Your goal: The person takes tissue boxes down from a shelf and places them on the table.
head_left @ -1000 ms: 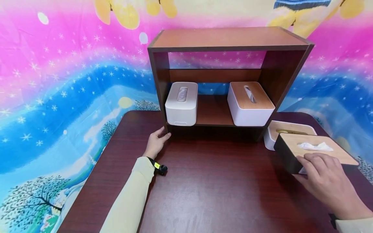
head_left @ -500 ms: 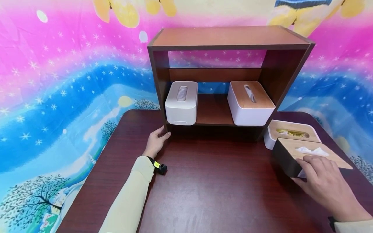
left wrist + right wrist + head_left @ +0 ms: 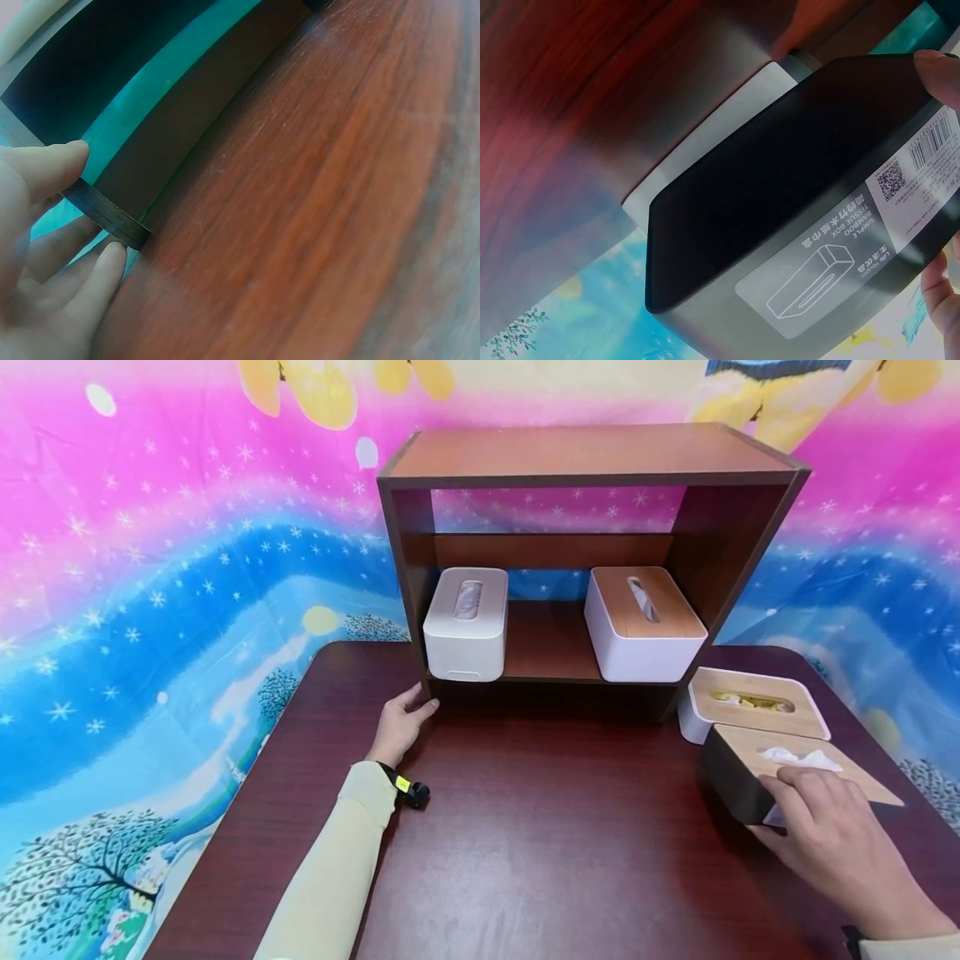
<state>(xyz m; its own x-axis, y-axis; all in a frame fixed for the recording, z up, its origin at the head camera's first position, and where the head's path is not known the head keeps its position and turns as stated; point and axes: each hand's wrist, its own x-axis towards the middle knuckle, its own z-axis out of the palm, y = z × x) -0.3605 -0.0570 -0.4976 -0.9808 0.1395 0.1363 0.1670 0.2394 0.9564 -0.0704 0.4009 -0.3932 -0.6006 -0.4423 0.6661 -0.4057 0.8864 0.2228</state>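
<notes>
My right hand [image 3: 836, 847] grips a black tissue box [image 3: 742, 777] with a light wood lid and white tissue poking from its slot. In the right wrist view the box's dark underside [image 3: 765, 187] and printed label [image 3: 810, 274] show, and the box is tilted. My left hand [image 3: 397, 727] holds the lower left side panel of a brown shelf unit [image 3: 600, 452]. In the left wrist view the thumb [image 3: 52, 169] lies on one side of that panel [image 3: 109, 214] and the fingers on the other.
On the shelf sit a white tissue box [image 3: 465, 643] at left and a white one with a wood lid [image 3: 648, 647] at right. Another white, wood-lidded tissue box [image 3: 757, 697] stands on the dark red table [image 3: 555, 827], right of the shelf. A patterned cloth [image 3: 187, 552] hangs behind.
My right hand has brought the black tissue box slightly down and left, exposing more of the white box behind it. The left hand stays at the shelf panel.
</notes>
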